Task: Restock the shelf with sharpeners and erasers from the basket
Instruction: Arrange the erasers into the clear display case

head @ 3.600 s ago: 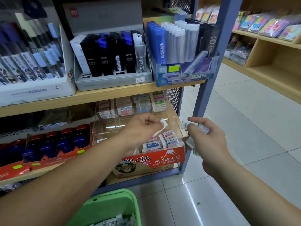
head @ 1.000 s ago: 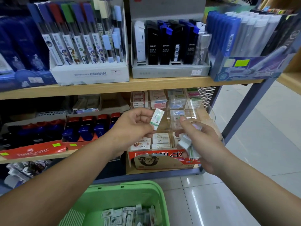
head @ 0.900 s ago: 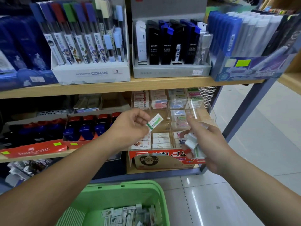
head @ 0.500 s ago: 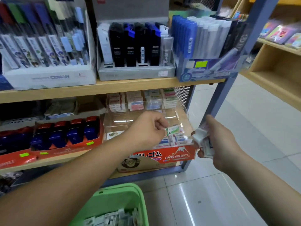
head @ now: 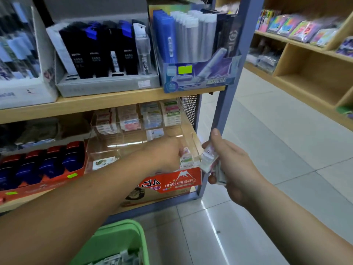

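My left hand (head: 166, 155) reaches down into the front right compartment of a clear acrylic tray (head: 122, 145) on the lower shelf. Its fingertips pinch a small green-and-white eraser (head: 186, 160) among the erasers stacked there; most of the fingers are hidden behind the back of the hand. My right hand (head: 231, 167) hovers just right of the tray and grips a bundle of wrapped erasers (head: 209, 161). The green basket (head: 122, 238) stands on the floor below my left arm, with more wrapped erasers (head: 114, 259) inside.
A red "Hard Eraser" box (head: 179, 181) sits under the tray. Blue and red sharpeners (head: 44, 165) fill an orange display to the left. Pencil-lead boxes (head: 103, 54) line the upper shelf. A blue-grey shelf post (head: 229, 88) stands right of my hands, tiled floor beyond.
My left hand has dropped from above the tray into its front right compartment with the green-and-white eraser. My right hand stays beside the tray with its bundle.
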A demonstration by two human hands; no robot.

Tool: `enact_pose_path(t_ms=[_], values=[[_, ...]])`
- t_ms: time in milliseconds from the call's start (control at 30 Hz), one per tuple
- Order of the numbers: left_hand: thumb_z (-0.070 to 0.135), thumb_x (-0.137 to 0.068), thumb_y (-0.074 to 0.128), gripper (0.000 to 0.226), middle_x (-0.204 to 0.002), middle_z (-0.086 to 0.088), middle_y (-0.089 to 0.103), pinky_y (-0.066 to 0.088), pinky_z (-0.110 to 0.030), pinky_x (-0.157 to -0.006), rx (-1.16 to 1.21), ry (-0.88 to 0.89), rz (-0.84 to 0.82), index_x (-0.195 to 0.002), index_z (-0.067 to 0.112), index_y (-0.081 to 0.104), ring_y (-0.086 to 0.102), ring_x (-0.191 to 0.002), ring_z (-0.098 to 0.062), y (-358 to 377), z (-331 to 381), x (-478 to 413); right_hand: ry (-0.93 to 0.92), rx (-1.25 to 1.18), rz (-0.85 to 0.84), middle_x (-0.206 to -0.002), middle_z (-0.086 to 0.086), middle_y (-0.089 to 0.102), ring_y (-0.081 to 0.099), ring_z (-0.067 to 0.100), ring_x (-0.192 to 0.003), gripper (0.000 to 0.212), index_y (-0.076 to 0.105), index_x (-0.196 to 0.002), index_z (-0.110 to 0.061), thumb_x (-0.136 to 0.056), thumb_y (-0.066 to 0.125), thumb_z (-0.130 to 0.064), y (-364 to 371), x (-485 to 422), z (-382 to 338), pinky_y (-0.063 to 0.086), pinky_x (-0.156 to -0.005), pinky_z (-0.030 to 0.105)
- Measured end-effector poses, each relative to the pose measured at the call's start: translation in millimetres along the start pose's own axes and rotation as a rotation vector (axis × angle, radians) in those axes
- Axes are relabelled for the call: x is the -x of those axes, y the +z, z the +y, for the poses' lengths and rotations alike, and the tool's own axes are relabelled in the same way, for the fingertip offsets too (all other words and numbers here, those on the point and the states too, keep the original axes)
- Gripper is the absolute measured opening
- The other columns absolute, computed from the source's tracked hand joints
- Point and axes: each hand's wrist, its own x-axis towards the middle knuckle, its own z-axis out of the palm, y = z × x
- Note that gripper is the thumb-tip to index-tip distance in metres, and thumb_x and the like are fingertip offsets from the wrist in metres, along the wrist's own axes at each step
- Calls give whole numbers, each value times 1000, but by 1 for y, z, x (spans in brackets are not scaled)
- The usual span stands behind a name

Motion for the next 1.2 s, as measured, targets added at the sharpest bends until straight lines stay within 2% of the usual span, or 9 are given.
enact_pose_path(t_ms=[100, 200, 333, 433, 567, 667, 767, 1000, 1200], values=[[21, -98, 59, 21, -102, 7, 74, 61, -37, -82, 358, 30, 215, -108, 27, 77, 69, -92, -14, -7, 11, 14, -19, -34, -36, -90, 14, 79, 76, 19, -62, 58, 69, -113, -4, -97, 58, -58, 0, 3, 1, 51, -45, 23], [36, -101, 64, 19, -85, -1, 75, 56, -31, -55, 911, 55, 43, -103, 21, 75, 73, -67, -15, -16, 30, 37, -38, -76, -52, -92, 18, 78, 76, 26, -68, 56, 71, -110, -5, -96, 60, -58, 3, 3, 4, 55, -49, 27], [26, -96, 70, 18, -84, -12, 77, 62, -31, -65, 1142, 1, 48, -103, 10, 75, 76, -72, -27, -12, 32, 50, 10, -176, -87, -102, 23, 77, 78, 36, -90, 62, 70, -112, -3, -91, 64, -61, 10, -2, 5, 64, -83, 44], [13, -92, 75, 18, -91, -17, 74, 63, -28, -62, 1300, -119, 128, -107, 4, 69, 75, -72, -29, -11, 19, 53, 14, -198, -145, -113, 25, 75, 77, 36, -95, 27, 70, -117, -1, -99, 68, -21, 18, -4, 7, 65, -79, 42], [15, -93, 76, 12, -97, -14, 72, 52, -28, -44, 1092, -187, 274, -104, 12, 73, 75, -69, -22, -15, -21, 49, -18, -131, -23, -93, 15, 79, 79, 31, -74, 20, 69, -112, -8, -95, 66, 2, 32, -7, 9, 63, -57, 37], [14, -96, 71, 11, -94, 2, 74, 58, -24, -65, 834, -251, 433, -100, 24, 75, 69, -74, -11, -18, -64, 31, -87, -102, 6, -88, 6, 80, 79, 31, -75, 19, 69, -110, -17, -95, 68, -5, 45, -12, 7, 65, -70, 48], [14, -97, 67, 15, -95, 10, 72, 51, -13, -72, 670, -253, 455, -104, 24, 75, 67, -86, -7, -18, -86, 9, -143, -87, 45, -91, 1, 79, 79, 29, -78, 21, 69, -106, -26, -95, 68, -8, 56, -18, 7, 65, -75, 54], [25, -93, 72, 6, -95, 16, 70, 57, -30, -86, 309, -174, 249, -94, 30, 76, 67, -92, -12, -26, -89, -20, -129, -92, 30, -94, 4, 79, 79, 32, -82, 19, 70, -104, -22, -97, 66, -6, 68, -29, 13, 65, -74, 54], [21, -94, 71, 9, -95, 16, 70, 52, -26, -82, 243, -41, -14, -97, 27, 78, 63, -91, -4, -42, -95, -26, -75, -140, -52, -101, 8, 80, 79, 35, -85, 19, 70, -114, -17, -100, 64, -6, 65, -31, 12, 65, -76, 54]])
